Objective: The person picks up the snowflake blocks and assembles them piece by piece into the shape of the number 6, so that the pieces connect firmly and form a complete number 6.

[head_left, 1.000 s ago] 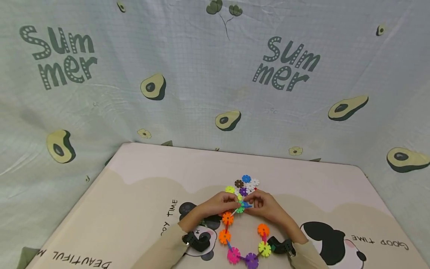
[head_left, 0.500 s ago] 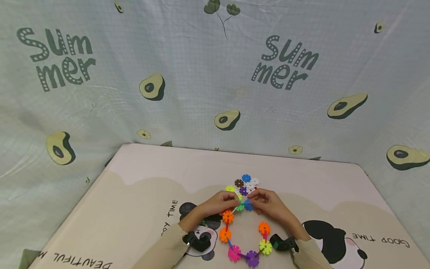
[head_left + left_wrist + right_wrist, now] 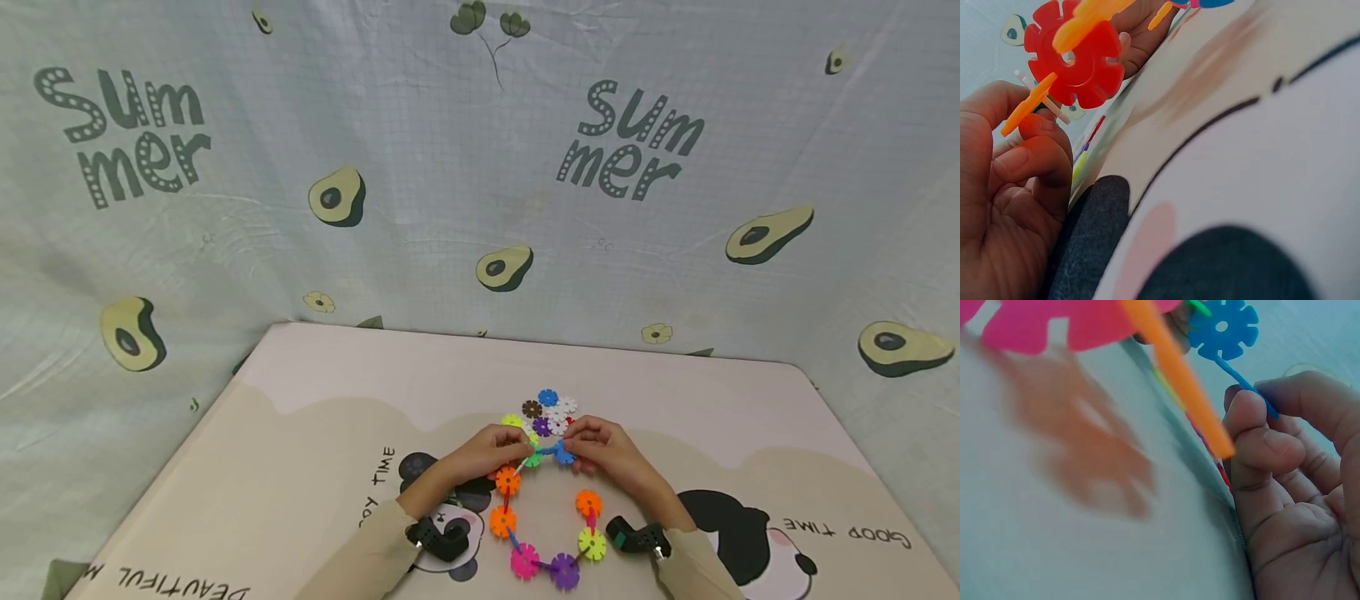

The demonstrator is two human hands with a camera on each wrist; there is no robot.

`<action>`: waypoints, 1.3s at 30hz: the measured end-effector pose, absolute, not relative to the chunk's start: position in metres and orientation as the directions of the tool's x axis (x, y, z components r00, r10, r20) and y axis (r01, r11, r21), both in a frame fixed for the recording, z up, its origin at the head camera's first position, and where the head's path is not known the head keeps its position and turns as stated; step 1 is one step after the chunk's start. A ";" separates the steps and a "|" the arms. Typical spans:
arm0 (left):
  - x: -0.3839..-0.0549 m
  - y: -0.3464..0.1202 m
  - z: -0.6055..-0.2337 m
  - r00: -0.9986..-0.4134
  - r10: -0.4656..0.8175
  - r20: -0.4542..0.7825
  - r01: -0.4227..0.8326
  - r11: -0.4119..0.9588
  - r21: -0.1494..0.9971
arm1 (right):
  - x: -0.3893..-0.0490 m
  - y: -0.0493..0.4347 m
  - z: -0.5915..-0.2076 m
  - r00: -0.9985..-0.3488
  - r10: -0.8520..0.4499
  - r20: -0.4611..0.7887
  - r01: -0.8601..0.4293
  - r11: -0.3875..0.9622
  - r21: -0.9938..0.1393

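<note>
A chain of flower-shaped plastic discs curves in an open ring between my hands in the head view. My left hand (image 3: 487, 450) pinches the green disc (image 3: 533, 458) at its upper left end. Linked to the green one is a blue disc (image 3: 1224, 331), seen face-on in the right wrist view. My right hand (image 3: 609, 454) pinches a second blue disc (image 3: 564, 455) slotted into that one, between thumb and forefinger. Below the left fingers hang a white disc, an orange disc (image 3: 507, 481) and an edge-on red disc (image 3: 1082, 62). The pink (image 3: 525, 562) and purple (image 3: 565, 572) discs lie nearest the body.
Loose discs lie just beyond the hands, among them a blue (image 3: 548, 397), a brown (image 3: 532, 409), a purple (image 3: 542, 427) and several white ones. At the chain's right end is an orange disc (image 3: 588, 502). The table mat (image 3: 337, 367) carries printed animals.
My right hand has moved slightly right and away from the left, drawing the blue discs out to the side of the green one. The left hand stays nearly in place, still pinching.
</note>
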State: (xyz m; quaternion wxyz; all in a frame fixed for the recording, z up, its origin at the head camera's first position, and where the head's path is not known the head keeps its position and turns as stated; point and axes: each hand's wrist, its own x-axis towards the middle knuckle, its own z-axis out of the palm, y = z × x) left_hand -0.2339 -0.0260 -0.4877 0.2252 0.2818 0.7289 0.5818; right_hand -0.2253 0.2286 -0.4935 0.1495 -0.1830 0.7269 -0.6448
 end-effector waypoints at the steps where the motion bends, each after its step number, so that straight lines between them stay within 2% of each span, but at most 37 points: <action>1: -0.234 -0.026 -0.488 -0.741 0.672 -0.003 0.146 0.165 0.975 | -0.225 0.229 -0.494 -0.891 -0.454 0.020 -0.069 0.090 -0.994; 8: -0.234 -0.026 -0.489 -0.734 0.679 -0.004 0.138 0.154 0.978 | -0.225 0.231 -0.495 -0.883 -0.465 0.064 -0.060 -0.023 -0.998; 15: -0.234 -0.026 -0.491 -0.723 0.690 0.006 0.164 0.163 0.973 | -0.224 0.230 -0.495 -0.852 -0.521 0.050 -0.027 -0.052 -0.998; 29: -0.235 -0.027 -0.489 -0.703 0.709 0.059 0.197 0.114 0.974 | -0.225 0.228 -0.493 -0.859 -0.507 0.076 -0.025 -0.106 -0.994; 39: -0.232 -0.026 -0.486 -0.722 0.689 0.063 0.229 0.151 0.962 | -0.227 0.228 -0.496 -0.860 -0.503 0.087 -0.079 -0.037 -0.996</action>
